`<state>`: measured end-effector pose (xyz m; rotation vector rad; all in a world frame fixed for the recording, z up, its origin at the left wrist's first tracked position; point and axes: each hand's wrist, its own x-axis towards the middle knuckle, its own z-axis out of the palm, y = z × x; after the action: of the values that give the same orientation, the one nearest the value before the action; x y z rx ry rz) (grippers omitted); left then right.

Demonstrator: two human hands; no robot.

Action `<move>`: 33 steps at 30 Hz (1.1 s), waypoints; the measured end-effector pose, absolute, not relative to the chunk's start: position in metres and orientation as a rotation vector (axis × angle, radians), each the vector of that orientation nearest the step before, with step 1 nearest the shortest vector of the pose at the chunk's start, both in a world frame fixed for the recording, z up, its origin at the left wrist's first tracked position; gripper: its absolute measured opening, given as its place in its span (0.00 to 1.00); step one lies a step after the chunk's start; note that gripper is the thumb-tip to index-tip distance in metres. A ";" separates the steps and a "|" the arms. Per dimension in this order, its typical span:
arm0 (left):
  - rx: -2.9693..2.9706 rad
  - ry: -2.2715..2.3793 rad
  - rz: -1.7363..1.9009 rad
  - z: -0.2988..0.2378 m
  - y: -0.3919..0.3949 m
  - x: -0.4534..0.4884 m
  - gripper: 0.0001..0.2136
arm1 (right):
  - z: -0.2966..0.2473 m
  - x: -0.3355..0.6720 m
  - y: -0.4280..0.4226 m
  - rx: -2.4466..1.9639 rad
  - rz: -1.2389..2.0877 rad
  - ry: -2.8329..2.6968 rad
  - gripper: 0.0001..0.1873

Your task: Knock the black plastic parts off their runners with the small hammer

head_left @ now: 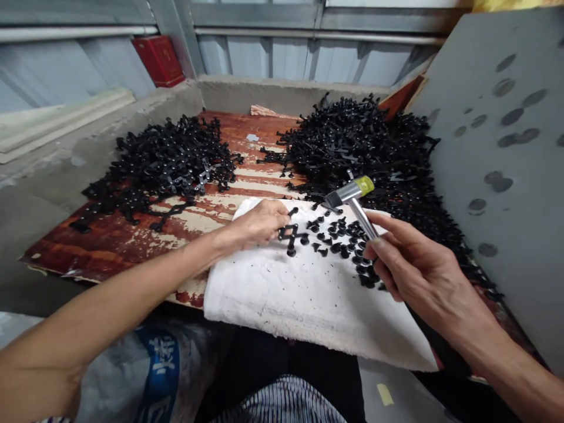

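Observation:
My left hand point(263, 222) is closed on a black jointed linkage point(289, 232), pinching it above the left part of a white cloth point(264, 294). The linkage has crossed bars with small round feet at the ends. In my right hand point(409, 264) is a small hammer point(352, 192) with a metal handle, its head raised over the cloth's far edge. One face of the head is yellow, the other dark. Loose black caps point(339, 235) with round flanges lie scattered on the cloth between my hands.
Heaps of black linkages cover the worn red-brown board, one on the left point(163, 155) and a larger one on the right point(352, 135). A grey spotted panel point(497, 158) stands along the right side. A low concrete ledge point(286, 88) runs behind; a red box point(159, 60) rests in the corner.

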<state>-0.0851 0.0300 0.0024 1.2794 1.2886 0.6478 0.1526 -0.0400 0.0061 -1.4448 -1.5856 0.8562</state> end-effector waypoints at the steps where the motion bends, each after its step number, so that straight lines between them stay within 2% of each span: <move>1: 1.340 1.288 0.629 0.003 0.024 -0.080 0.08 | 0.004 0.155 -0.049 -1.456 0.962 -1.467 0.23; 7: 1.590 1.268 0.514 -0.001 0.017 -0.055 0.09 | -0.018 0.162 -0.090 -1.461 1.228 -1.116 0.28; 14: 1.577 1.248 0.490 -0.012 0.024 -0.052 0.08 | -0.033 0.165 -0.100 -1.426 1.285 -1.035 0.27; 33: 1.568 1.281 0.455 -0.013 0.025 -0.046 0.09 | -0.030 0.164 -0.095 -1.389 1.367 -0.908 0.32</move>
<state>-0.0456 0.0253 -0.0128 1.5682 1.2813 0.4549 0.1635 -0.0948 -0.0299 -1.3895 -0.9082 1.3667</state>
